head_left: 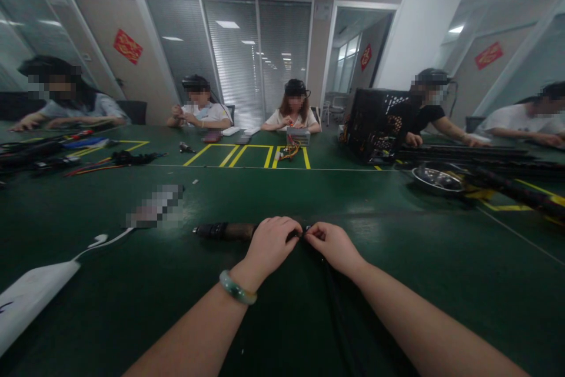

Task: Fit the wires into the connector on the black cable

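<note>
A dark, rod-shaped corded electric screwdriver [238,231] lies on the green table with its narrow metal tip facing left. My left hand [272,242] wraps over its rear part, thumb and fingers curled together near the end. A jade-coloured bangle [237,289] circles that wrist. Close beside it, my right hand [332,246] pinches the black cable [338,300] at the tool's rear end. From there the cable runs down toward me between my forearms. My fingers cover the exact joint between cable and tool.
On the left are a white power strip or box [37,292] and a blurred phone [156,206] on a white cord. Loose wires [117,162] lie farther off. A metal bowl [436,178] and black computer case [375,124] stand right. Several people sit around the table [220,189].
</note>
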A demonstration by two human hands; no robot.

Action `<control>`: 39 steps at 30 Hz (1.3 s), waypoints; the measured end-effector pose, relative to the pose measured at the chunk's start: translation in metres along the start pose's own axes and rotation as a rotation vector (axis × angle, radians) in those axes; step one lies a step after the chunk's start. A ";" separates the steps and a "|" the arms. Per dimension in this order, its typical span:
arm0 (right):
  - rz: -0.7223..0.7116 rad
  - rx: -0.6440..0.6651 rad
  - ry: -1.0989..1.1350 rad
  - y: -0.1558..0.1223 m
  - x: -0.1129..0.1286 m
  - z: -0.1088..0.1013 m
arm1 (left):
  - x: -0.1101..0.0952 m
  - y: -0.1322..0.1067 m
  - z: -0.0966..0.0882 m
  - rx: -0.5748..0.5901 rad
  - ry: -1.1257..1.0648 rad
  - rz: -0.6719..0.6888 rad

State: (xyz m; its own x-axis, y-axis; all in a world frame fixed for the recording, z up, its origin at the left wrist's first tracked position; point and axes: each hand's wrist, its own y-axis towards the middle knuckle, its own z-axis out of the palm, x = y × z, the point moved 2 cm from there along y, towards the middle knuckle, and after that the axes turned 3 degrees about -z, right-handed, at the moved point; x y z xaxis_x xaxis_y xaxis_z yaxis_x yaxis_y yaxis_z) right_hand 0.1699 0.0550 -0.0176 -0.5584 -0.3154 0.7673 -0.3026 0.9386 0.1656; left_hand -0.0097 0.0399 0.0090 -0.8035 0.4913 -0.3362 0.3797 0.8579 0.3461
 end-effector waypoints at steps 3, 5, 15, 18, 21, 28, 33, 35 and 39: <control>0.006 0.007 0.009 -0.001 0.001 0.000 | 0.002 0.000 0.001 -0.020 0.012 -0.049; 0.009 0.010 0.013 -0.001 0.001 -0.001 | 0.002 0.000 0.001 -0.019 0.019 -0.047; 0.009 0.021 0.020 0.000 0.001 0.000 | 0.000 0.000 0.000 -0.016 0.013 -0.027; 0.013 0.029 0.020 0.000 0.003 -0.001 | 0.001 -0.001 0.001 -0.024 0.017 -0.052; 0.012 0.030 0.001 -0.001 0.004 -0.002 | 0.000 0.000 0.000 -0.015 0.018 -0.025; -0.011 0.013 -0.012 0.000 0.003 0.000 | 0.000 0.000 0.000 -0.011 0.016 0.011; 0.007 0.027 -0.010 -0.001 0.005 -0.001 | 0.002 -0.001 0.001 -0.030 0.002 -0.037; 0.007 0.027 -0.004 -0.001 0.005 -0.002 | 0.001 -0.001 0.000 -0.013 -0.005 -0.031; 0.009 0.034 0.012 -0.001 0.004 -0.001 | -0.001 -0.001 -0.002 0.004 -0.012 -0.021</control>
State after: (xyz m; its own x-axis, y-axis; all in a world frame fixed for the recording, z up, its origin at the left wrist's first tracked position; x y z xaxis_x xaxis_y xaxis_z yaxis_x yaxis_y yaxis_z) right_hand 0.1686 0.0528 -0.0136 -0.5518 -0.3052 0.7761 -0.3238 0.9360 0.1379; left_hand -0.0102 0.0386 0.0108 -0.8060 0.4745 -0.3538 0.3644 0.8688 0.3352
